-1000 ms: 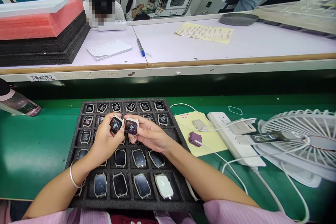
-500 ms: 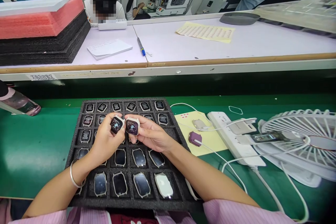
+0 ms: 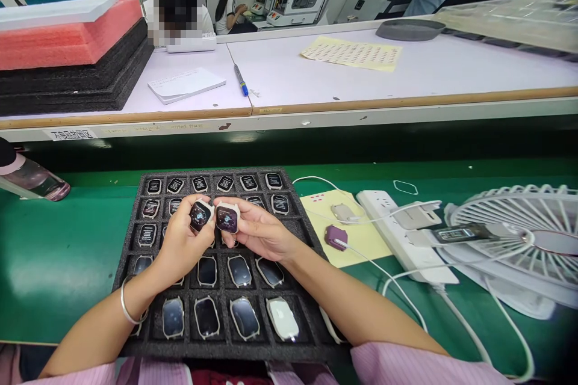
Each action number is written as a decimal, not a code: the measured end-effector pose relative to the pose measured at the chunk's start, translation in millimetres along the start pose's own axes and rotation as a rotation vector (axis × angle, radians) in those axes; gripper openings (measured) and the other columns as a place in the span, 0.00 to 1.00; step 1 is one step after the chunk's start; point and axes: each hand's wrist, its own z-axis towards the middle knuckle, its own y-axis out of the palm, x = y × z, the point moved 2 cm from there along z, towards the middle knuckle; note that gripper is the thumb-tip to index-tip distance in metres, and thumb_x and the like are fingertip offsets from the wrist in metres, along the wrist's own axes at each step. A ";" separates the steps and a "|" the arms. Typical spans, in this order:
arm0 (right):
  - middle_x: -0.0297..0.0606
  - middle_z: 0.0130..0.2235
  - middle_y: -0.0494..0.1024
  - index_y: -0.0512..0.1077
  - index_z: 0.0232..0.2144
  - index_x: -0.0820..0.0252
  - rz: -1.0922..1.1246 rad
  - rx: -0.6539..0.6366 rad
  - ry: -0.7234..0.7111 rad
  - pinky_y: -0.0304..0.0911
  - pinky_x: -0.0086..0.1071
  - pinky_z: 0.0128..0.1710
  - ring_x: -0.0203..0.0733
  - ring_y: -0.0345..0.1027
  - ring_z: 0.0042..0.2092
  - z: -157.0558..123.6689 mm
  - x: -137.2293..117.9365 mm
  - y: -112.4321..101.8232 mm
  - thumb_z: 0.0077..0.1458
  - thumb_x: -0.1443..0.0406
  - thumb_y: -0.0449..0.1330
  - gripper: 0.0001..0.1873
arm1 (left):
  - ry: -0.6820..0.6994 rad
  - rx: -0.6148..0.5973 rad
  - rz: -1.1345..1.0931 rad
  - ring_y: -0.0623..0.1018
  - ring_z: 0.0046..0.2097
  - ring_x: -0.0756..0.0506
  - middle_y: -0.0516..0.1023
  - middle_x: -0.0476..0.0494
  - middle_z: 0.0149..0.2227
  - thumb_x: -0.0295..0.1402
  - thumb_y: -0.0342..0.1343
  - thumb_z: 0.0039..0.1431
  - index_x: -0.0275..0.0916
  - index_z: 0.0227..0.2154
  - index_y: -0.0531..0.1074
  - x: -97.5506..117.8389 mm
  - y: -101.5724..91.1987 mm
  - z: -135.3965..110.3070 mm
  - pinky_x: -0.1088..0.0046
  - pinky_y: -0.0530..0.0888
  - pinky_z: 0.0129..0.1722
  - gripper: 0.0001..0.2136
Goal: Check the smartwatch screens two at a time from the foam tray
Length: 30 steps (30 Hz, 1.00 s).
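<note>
Two watches held side by side above a foam tray [image 3: 217, 350], seen from the head. The left grip [image 3: 183, 243] is closed about the left watch [image 3: 200, 215]; the right grip [image 3: 264, 233] is closed about the right watch [image 3: 227, 218]. The governing relation appears to be that between the watches: they stand just beside each other, screens lit and facing the wearer, and whether their cases touch cannot be told. The left watch lies at the fingertip end of the left grip, its long axis canted, the top leaning right; the right watch lies at the fingertip end of the right grip, its long axis nearer upright. Each grip is nearest its own watch, and little space remains between the two.

Around them, the upper tray rows hold watches with lines of text, the lower rows watches with dark screens, and one white-faced piece [image 3: 283, 317] fills a bottom-row cell. The grips and forearms hide several middle cells and cross the lower corners; the thin cell walls seem the chief obstacle beneath. Right of the tray, on the green surface [image 3: 81, 240], lie a yellow sheet [image 3: 370, 252], a purple case [image 3: 336, 237], a power strip [image 3: 379, 216] and a fan [image 3: 501, 216], with loose white cables between
</note>
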 end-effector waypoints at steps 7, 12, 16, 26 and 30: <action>0.34 0.39 0.78 0.75 0.53 0.57 0.003 0.012 0.005 0.68 0.30 0.37 0.35 0.75 0.33 0.0 0.3 -1.0 0.55 0.60 0.74 0.25 | 0.006 -0.003 0.010 0.74 0.36 0.47 0.75 0.47 0.37 0.36 0.58 0.57 0.39 0.46 0.68 -1.1 0.1 -0.2 0.70 0.71 0.37 0.15; 0.35 0.40 0.78 0.75 0.53 0.57 -0.007 0.025 0.015 0.68 0.31 0.37 0.35 0.74 0.32 0.1 -0.1 -1.3 0.54 0.59 0.74 0.26 | 0.025 0.004 0.013 0.74 0.37 0.47 0.75 0.47 0.37 0.36 0.58 0.57 0.40 0.45 0.69 -0.5 0.2 0.2 0.71 0.70 0.37 0.14; 0.34 0.39 0.78 0.75 0.53 0.56 -0.019 0.035 0.015 0.68 0.31 0.37 0.36 0.74 0.32 -0.4 -1.4 0.0 0.53 0.58 0.74 0.26 | -0.002 -0.007 0.009 0.73 0.36 0.48 0.75 0.47 0.38 0.36 0.59 0.59 0.40 0.47 0.69 -2.0 0.3 -1.1 0.72 0.69 0.35 0.14; 0.34 0.40 0.79 0.76 0.54 0.55 -0.074 0.100 -0.006 0.69 0.32 0.39 0.36 0.75 0.35 2.3 -3.6 -4.6 0.53 0.59 0.75 0.27 | -0.053 0.017 -0.067 0.77 0.42 0.46 0.77 0.45 0.42 0.34 0.62 0.54 0.39 0.46 0.69 -12.4 0.0 8.9 0.69 0.73 0.44 0.17; 0.39 0.47 0.81 0.72 0.57 0.54 -0.108 0.200 -0.011 0.68 0.34 0.41 0.39 0.76 0.39 3.8 -5.6 -10.5 0.56 0.61 0.72 0.28 | -0.215 -0.042 -0.237 0.74 0.30 0.51 0.79 0.43 0.45 0.36 0.66 0.52 0.39 0.55 0.66 -15.9 0.1 13.4 0.73 0.72 0.31 0.28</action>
